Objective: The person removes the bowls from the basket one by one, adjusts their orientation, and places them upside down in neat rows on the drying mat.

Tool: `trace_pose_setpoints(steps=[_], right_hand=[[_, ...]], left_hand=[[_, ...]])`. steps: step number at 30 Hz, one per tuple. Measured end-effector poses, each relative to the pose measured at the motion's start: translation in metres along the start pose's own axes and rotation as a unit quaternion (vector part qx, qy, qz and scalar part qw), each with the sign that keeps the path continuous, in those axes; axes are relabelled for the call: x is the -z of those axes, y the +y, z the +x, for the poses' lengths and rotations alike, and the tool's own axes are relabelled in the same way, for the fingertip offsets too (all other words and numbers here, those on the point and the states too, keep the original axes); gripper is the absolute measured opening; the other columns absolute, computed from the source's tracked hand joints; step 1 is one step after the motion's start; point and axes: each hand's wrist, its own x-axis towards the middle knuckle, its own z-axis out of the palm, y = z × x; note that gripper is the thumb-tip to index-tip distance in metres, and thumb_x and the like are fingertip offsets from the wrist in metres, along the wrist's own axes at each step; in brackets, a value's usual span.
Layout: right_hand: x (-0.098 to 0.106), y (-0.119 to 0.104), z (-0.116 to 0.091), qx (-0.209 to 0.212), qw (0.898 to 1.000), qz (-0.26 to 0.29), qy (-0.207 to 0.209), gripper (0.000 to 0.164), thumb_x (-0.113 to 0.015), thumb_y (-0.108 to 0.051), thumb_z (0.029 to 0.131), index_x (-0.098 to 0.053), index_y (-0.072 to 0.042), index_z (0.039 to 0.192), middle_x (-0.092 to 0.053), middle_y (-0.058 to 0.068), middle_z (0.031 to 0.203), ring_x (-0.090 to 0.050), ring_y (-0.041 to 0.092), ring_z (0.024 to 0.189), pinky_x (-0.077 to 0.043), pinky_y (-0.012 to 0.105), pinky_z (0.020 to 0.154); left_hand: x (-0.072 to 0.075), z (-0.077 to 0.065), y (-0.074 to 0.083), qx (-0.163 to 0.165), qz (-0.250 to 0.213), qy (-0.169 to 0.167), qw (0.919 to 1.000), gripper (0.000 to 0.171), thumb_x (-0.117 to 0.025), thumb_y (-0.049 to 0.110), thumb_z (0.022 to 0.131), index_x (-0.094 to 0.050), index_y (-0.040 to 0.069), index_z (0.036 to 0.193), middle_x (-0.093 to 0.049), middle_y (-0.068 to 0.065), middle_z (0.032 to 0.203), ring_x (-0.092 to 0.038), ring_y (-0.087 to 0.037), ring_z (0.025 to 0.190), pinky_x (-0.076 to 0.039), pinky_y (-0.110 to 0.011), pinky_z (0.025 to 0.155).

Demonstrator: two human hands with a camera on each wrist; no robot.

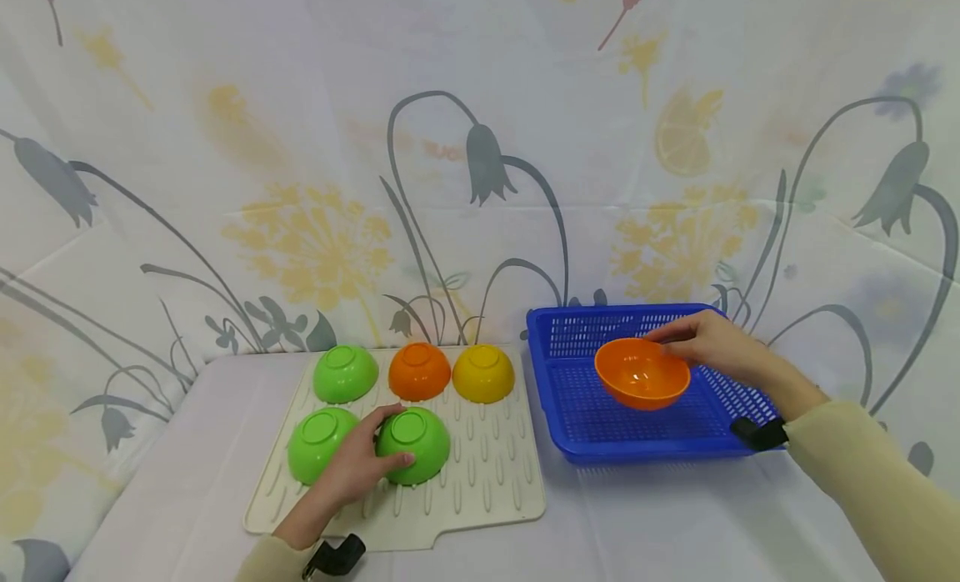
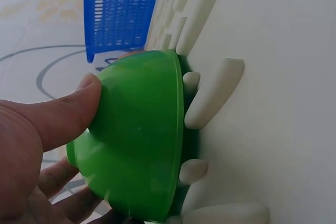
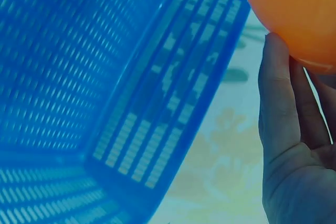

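My left hand (image 1: 358, 463) grips a green bowl (image 1: 422, 453) that sits upside down at the front of a cream drying mat (image 1: 495, 503). In the left wrist view, the thumb lies on that bowl's side and its rim meets the mat's raised ribs. Over the blue basket (image 1: 558, 432), my right hand (image 1: 712, 346) holds an orange bowl (image 1: 643, 380) by its far rim, tilted with the inside showing. Only part of this bowl appears in the right wrist view, where the fingers touch its outside.
Upside down on the mat also stand a second green bowl (image 1: 318, 449) at front left and, along the back, a green bowl (image 1: 345, 373), an orange bowl (image 1: 420, 373) and a yellow bowl (image 1: 483, 375). A flowered cloth (image 1: 480, 232) hangs behind the white-covered table (image 1: 187, 482).
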Motion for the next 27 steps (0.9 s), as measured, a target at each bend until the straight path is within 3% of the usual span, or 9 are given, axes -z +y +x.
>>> trace_pose_setpoints(steps=[11,20,23,27], right_hand=[[-0.039,-0.026,-0.001,0.035,0.999,0.021,0.025,0.029,-0.064,-0.010,0.096,-0.069,0.003,0.121,-0.069,0.020,0.114,-0.069,0.026,0.086,-0.059,0.031,0.076],[-0.072,-0.042,-0.007,0.016,0.997,0.051,0.057,0.030,-0.063,-0.010,0.096,-0.069,0.002,0.123,-0.068,0.018,0.114,-0.066,0.029,0.092,-0.059,0.032,0.076],[-0.081,-0.047,-0.008,0.016,0.996,0.063,0.062,0.030,-0.063,-0.011,0.096,-0.069,0.002,0.123,-0.068,0.018,0.116,-0.066,0.028,0.095,-0.058,0.031,0.078],[-0.094,-0.056,-0.011,0.017,0.995,0.072,0.069,0.030,-0.063,-0.011,0.097,-0.068,0.002,0.123,-0.068,0.018,0.117,-0.066,0.027,0.097,-0.058,0.031,0.079]], left_hand=[[0.001,-0.002,0.001,-0.032,0.038,0.005,0.9988,0.073,-0.082,0.019,0.083,-0.047,0.010,0.146,-0.045,-0.018,0.149,-0.040,-0.041,0.137,-0.030,-0.059,0.112],[0.002,-0.002,0.004,-0.049,0.063,0.003,0.9968,0.079,-0.082,0.022,0.083,-0.041,0.010,0.150,-0.043,-0.020,0.151,-0.038,-0.041,0.138,-0.031,-0.060,0.111],[0.002,-0.002,0.010,-0.052,0.061,0.012,0.9967,0.083,-0.082,0.028,0.083,-0.039,0.013,0.152,-0.040,-0.018,0.153,-0.035,-0.041,0.140,-0.030,-0.061,0.111],[-0.002,-0.005,0.025,-0.068,0.042,0.037,0.9961,0.079,-0.083,0.032,0.082,-0.044,0.018,0.149,-0.045,-0.011,0.151,-0.042,-0.041,0.135,-0.037,-0.060,0.107]])
